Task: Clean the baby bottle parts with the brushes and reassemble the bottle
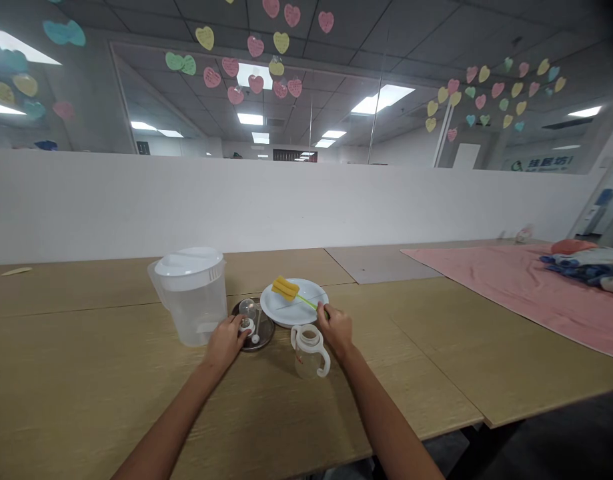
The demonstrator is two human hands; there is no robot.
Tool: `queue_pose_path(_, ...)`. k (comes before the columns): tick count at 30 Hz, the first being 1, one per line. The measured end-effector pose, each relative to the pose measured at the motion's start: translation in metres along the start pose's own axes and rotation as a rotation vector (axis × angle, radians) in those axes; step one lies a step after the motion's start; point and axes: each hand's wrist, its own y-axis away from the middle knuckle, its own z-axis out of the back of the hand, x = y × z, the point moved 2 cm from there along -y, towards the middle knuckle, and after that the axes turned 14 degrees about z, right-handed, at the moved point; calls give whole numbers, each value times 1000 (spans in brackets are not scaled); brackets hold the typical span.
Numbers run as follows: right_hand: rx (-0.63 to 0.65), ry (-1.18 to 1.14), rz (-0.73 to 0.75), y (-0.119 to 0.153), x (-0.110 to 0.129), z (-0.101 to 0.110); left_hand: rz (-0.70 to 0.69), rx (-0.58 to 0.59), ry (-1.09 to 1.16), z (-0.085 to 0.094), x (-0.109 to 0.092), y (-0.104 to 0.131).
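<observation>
The white plate (311, 315) lies on the wooden surface (266, 427), and the yellow sponge head of a brush (286, 289) is over its far left part; whether the sponge touches the plate is unclear. At the plate's near right edge, the right hand (336, 328) has its fingers closed around the brush's green handle. Left of the plate and a little nearer, the left hand (227, 341) reaches over a round dark metal tray (269, 333), its fingers bent and touching a small white collar (247, 326); whether they grip it cannot be told. The tray also bears a clear cap (247, 307) and a thin straw with a white end (256, 338). Just nearer than the plate, a clear bottle (307, 360) with two white handles stands open. Farther left of the plate stands a translucent lidded pitcher (199, 307). Well to the plate's right, a pink cloth (511, 280) covers part of the surface.
</observation>
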Motion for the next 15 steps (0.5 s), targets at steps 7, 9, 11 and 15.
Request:
queue_pose_path(7, -1, -3, 1, 0, 0, 0, -10, 9, -3, 2, 0, 1)
queue_pose_path(9, -1, -3, 0, 0, 0, 1, -24, 6, -4, 1, 0, 0)
queue_pose_path(11, -2, -6, 2, 0, 0, 1, -39, 6, -7, 0, 0, -1)
queue_pose_path(15, -15, -4, -3, 0, 1, 1, -70, 1, -10, -2, 1, -3)
